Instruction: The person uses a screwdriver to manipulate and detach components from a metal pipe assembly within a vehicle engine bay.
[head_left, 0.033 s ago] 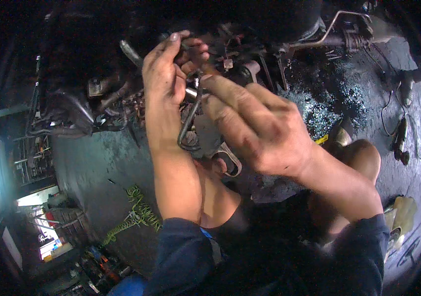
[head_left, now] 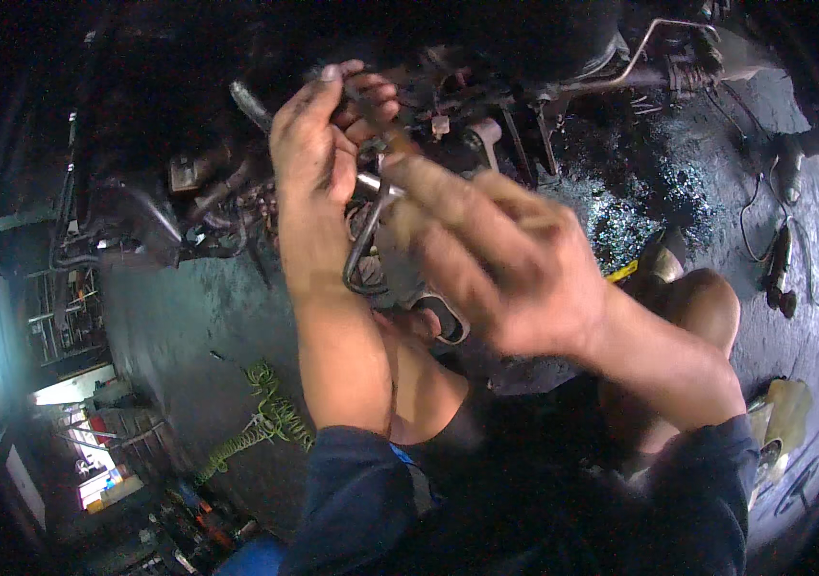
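My left hand (head_left: pixel 313 144) is raised among the machine parts, its fingers curled around a dark, slim piece I cannot make out. Just to its right, my right hand (head_left: pixel 524 259) is closed, with its fingers bent together and smeared by motion. Near its fingertips shows a brownish, blurred bit (head_left: pixel 400 144); whether it is held is unclear. Below and between the hands hangs a bent metal rod (head_left: pixel 356 259), beside a short shiny metal tube (head_left: pixel 368 180). What lies inside the right fingers is hidden.
Dark machinery with pipes (head_left: pixel 155 211) fills the far side. Shiny debris (head_left: pixel 659 206) is scattered on the floor at right, near a yellow-marked object (head_left: pixel 623 272). A coiled green hose (head_left: pixel 280 413) lies at lower left. A dark cabled tool (head_left: pixel 782 274) rests at far right.
My right hand has shifted slightly down and is more blurred. My left hand has moved a little to the left, still curled.
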### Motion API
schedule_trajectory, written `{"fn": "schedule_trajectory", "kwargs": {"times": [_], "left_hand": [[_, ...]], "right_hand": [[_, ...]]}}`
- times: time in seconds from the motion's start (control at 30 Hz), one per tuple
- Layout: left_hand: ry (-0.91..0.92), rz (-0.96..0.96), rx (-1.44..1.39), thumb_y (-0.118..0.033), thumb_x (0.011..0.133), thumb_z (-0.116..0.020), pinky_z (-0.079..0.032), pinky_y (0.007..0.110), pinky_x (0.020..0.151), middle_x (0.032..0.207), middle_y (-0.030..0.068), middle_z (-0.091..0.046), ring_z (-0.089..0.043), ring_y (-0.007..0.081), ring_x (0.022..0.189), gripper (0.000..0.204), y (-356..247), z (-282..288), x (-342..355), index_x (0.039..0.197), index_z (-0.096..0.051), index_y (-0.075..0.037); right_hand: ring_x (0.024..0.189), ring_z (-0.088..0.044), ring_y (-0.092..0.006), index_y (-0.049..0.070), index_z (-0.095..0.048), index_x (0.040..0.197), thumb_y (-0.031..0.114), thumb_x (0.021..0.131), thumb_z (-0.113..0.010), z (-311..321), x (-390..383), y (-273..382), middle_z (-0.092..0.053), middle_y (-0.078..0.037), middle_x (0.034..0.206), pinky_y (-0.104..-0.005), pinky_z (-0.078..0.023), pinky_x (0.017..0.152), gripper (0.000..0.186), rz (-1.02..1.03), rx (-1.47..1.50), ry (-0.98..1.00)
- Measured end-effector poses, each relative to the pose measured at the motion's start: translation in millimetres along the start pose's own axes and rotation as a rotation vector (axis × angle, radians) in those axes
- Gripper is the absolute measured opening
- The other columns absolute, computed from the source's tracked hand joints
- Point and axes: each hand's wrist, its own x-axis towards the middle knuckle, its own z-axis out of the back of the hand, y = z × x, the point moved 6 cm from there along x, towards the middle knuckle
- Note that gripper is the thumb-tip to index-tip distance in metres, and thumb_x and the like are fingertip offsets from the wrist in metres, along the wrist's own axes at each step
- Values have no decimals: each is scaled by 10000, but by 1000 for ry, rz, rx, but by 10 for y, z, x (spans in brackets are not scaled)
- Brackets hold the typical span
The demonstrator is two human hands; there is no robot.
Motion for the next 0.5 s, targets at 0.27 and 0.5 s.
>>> {"fn": "schedule_trajectory", "kwargs": {"times": [0.27,0.5], "left_hand": [[32,-8,-24,-217,1007,-604,-638,408,767,977,215,-703,-726,299,874,327,-94,-69,-93,1114,-612,92],[48,7,-23,-221,1009,-604,-632,404,773,1006,217,-694,-721,296,889,334,-91,-100,-89,1144,-603,84]], "right_hand": [[682,-609,-236,18,-671,1008,275,556,-680,137,-20,137,-640,-186,1099,-314,-549,552,520,105,-28,-78],[642,-628,-216,-12,-680,994,161,667,-722,156,11,136,-682,-189,1087,-287,-534,516,373,133,-13,-78]]}}
